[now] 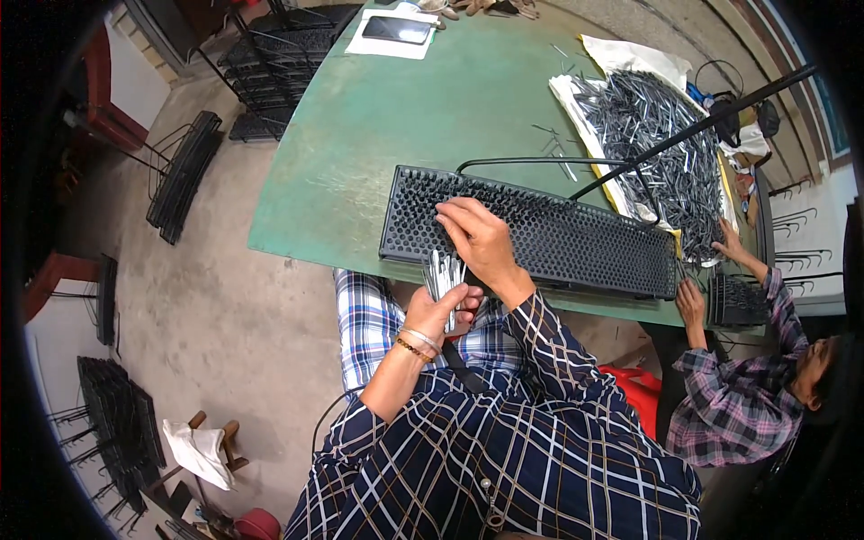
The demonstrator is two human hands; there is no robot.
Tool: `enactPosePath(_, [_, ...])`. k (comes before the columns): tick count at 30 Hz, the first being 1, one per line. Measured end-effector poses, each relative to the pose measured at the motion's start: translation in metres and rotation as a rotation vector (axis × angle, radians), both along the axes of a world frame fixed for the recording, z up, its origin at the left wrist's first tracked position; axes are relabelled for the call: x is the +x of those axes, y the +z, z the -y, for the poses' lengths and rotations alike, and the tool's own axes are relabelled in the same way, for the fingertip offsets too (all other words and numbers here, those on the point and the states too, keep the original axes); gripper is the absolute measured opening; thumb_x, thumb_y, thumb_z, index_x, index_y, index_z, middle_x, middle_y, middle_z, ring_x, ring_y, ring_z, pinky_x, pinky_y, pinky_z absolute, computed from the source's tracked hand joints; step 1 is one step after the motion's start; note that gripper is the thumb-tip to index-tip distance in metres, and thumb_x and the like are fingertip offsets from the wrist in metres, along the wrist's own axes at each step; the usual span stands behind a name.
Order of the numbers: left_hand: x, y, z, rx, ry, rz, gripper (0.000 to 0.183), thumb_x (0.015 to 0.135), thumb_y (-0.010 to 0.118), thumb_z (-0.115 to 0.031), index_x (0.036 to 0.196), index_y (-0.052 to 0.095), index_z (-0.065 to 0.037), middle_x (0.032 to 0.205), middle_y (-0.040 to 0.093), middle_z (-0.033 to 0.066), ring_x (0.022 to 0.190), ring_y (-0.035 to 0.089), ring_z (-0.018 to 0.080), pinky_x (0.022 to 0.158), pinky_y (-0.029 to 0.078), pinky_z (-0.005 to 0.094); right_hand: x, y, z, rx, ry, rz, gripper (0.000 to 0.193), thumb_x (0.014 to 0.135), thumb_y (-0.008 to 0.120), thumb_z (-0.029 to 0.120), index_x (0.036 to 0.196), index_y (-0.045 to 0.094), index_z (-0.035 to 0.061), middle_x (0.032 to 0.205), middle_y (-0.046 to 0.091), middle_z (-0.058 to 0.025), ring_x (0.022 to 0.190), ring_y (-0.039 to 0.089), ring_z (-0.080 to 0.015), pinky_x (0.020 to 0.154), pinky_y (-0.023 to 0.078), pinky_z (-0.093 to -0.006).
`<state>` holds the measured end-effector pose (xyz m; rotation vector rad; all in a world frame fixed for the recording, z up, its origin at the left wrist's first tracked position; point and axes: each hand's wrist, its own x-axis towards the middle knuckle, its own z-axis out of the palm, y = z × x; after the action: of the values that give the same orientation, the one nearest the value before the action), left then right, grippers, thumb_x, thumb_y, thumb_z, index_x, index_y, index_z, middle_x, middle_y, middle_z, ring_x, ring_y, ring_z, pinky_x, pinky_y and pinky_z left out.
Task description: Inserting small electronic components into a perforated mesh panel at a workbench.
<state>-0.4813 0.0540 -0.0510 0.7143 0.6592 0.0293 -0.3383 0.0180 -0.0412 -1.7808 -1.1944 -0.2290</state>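
Observation:
My left hand (430, 315) is closed around a bundle of thin metal strips (443, 273), their silvery ends fanned upward. Just above it, my right hand (486, 245) hovers at the left part of a long black perforated panel (585, 245), thumb and fingertips pinched together. Whatever sits between those fingertips is too small to make out. Short dark studs (418, 202) stand up from the panel's left end, while rows of open holes cover its middle and right. A bent black rod (540, 161) rises along the panel's far side.
A large pile of dark metal strips (639, 126) lies on white sacking on the green table (360, 153). At right, a co-worker's hands (691, 310) work by a smaller black panel (740, 299). A phone (397, 30) lies at the back; racks of black panels (184, 175) stand left.

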Motion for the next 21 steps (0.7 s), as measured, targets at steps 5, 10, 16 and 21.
enactPosePath(5, [-0.002, -0.003, -0.002, 0.019, 0.012, 0.007, 0.019, 0.090, 0.057, -0.013, 0.097, 0.060, 0.003, 0.086, 0.066, 0.0098, 0.069, 0.062, 0.0117, 0.056, 0.052, 0.0233, -0.003, 0.009, 0.002, -0.126, -0.022, 0.098, 0.017, 0.079, 0.066, 0.008, 0.095, 0.065, 0.0034, 0.094, 0.060, -0.0086, 0.074, 0.063, -0.0242, 0.061, 0.051, -0.0319])
enactPosePath(10, [0.001, 0.000, 0.000, 0.004, 0.050, 0.007, 0.020, 0.090, 0.057, -0.015, 0.100, 0.060, 0.003, 0.088, 0.066, 0.0097, 0.068, 0.060, 0.0111, 0.055, 0.051, 0.0232, -0.005, 0.007, 0.004, -0.163, -0.032, 0.079, 0.017, 0.079, 0.067, 0.008, 0.095, 0.065, 0.0029, 0.093, 0.060, -0.0093, 0.074, 0.063, -0.0245, 0.061, 0.051, -0.0315])
enactPosePath(16, [-0.001, -0.004, -0.002, 0.056, 0.083, 0.029, 0.019, 0.091, 0.056, -0.014, 0.102, 0.059, 0.001, 0.091, 0.066, 0.0094, 0.071, 0.061, 0.0117, 0.056, 0.050, 0.0226, -0.010, 0.026, 0.020, -0.028, -0.070, -0.192, 0.012, 0.080, 0.067, 0.009, 0.089, 0.068, 0.0012, 0.083, 0.062, -0.0082, 0.068, 0.060, -0.0165, 0.057, 0.047, -0.0250])
enactPosePath(21, [0.002, -0.004, -0.003, 0.057, 0.116, 0.095, 0.020, 0.092, 0.054, -0.012, 0.107, 0.056, 0.000, 0.094, 0.066, 0.0095, 0.076, 0.060, 0.0115, 0.057, 0.051, 0.0233, -0.011, 0.015, 0.040, -0.344, 0.077, -0.682, 0.016, 0.082, 0.068, 0.014, 0.087, 0.069, -0.0015, 0.070, 0.063, -0.0035, 0.060, 0.054, -0.0083, 0.052, 0.042, -0.0199])
